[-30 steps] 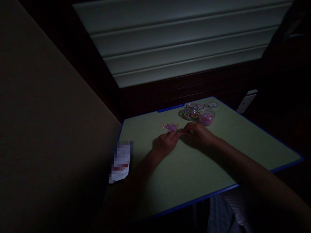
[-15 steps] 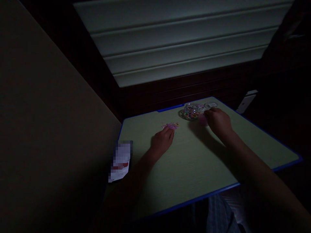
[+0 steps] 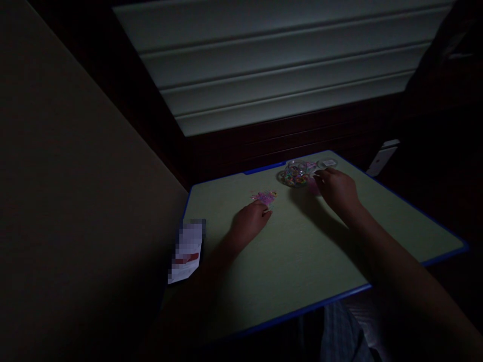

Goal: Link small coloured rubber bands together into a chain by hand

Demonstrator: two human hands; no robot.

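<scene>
In the head view, a small pile of thin pink and mixed-colour bands (image 3: pixel 265 196) lies on the table. My left hand (image 3: pixel 249 224) is at the pile's near edge, its fingers closed in a pinch. Whatever they hold is too small and dark to name. My right hand (image 3: pixel 338 190) is closed beside a clear jar (image 3: pixel 296 175) of colourful small rings. A pink patch (image 3: pixel 313 187) shows just below its fingertips, its kind unclear. Anything between those fingers is hidden.
A clear round lid (image 3: pixel 327 163) lies behind my right hand. A phone-like device (image 3: pixel 188 251) with a lit, blurred screen rests at the table's left edge. The pale table (image 3: pixel 302 256) has a blue rim. A white box-like object (image 3: pixel 383 158) stands beyond the right edge.
My left hand has drawn back slightly toward me and its fingers have curled in, so more of the pile shows. My right hand has barely moved.
</scene>
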